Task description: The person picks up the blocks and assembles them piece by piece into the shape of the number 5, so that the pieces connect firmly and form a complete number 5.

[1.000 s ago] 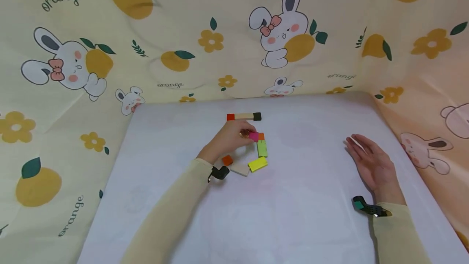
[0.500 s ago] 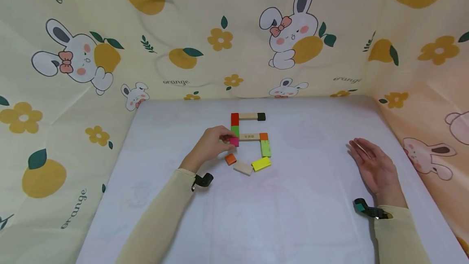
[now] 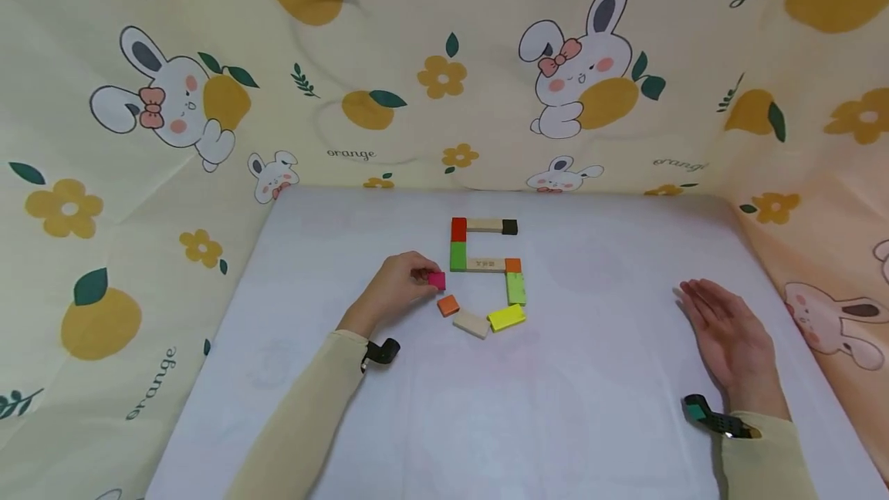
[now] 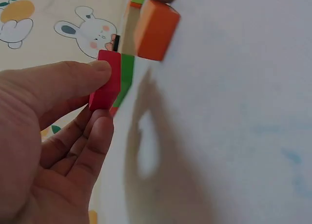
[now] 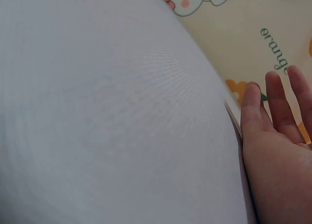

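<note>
Between thumb and fingers, my left hand pinches a pink block, seen large in the left wrist view as a pink-red block. Just right of it, wooden blocks lie in a curved figure: a red block, a green block, two plain wood strips, a black block, an orange block, a light green block, a yellow block and a pale block. Below the pink one sits another orange block. My right hand rests palm up at the right, holding nothing.
A white tabletop spreads under everything. Behind it and along its sides rises a cream cloth printed with rabbits and oranges. Both wrists wear dark straps, the right strap with a green part.
From above the figure's middle strip, my left hand has moved left and toward me with the pink block, uncovering the green block and the strip. The head view has shifted slightly. The right hand stays put.
</note>
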A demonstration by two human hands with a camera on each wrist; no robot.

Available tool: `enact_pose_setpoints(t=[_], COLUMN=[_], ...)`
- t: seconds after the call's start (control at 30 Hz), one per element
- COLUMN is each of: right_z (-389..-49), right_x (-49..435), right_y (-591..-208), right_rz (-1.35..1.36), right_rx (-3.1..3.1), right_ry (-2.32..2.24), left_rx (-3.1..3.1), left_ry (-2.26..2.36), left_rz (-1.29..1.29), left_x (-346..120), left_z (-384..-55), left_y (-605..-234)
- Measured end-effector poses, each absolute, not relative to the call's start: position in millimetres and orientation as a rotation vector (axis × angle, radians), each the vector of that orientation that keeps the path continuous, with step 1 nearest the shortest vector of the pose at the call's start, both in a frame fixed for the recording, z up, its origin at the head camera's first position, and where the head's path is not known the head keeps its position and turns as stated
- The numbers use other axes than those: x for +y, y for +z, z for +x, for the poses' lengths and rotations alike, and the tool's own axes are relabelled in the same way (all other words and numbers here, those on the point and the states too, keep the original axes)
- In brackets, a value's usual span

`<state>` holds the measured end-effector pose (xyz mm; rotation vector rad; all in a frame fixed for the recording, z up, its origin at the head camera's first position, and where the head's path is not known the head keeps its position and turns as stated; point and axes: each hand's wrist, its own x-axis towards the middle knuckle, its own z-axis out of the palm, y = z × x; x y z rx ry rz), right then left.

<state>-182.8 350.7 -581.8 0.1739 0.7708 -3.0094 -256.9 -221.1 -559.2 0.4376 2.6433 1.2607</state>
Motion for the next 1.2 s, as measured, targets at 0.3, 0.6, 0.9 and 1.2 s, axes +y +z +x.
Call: enact_pose_setpoints(t=[0.3, 0.6, 0.9, 1.2], right_z=[-174, -172, -182, -181], right_x=[359, 351, 353, 349], right_y=[-589, -588, -584, -585], right_rz=[0.139, 0.096, 0.171, 0.095], right_rx=[0.741, 0.770, 0.759, 0.782], right_ry=[-3.015, -3.027, -3.030, -3.039], left_rx=[2.613, 2.608, 2.614, 2.588], left_ry=[1.177, 1.161, 1.160, 1.180], left_rz=[0.480, 0.467, 0.476, 0.462], left_x=[-213, -214, -216, -218], left_z=[-253, -256, -262, -261], left_y=[-570, -572, -567, -569])
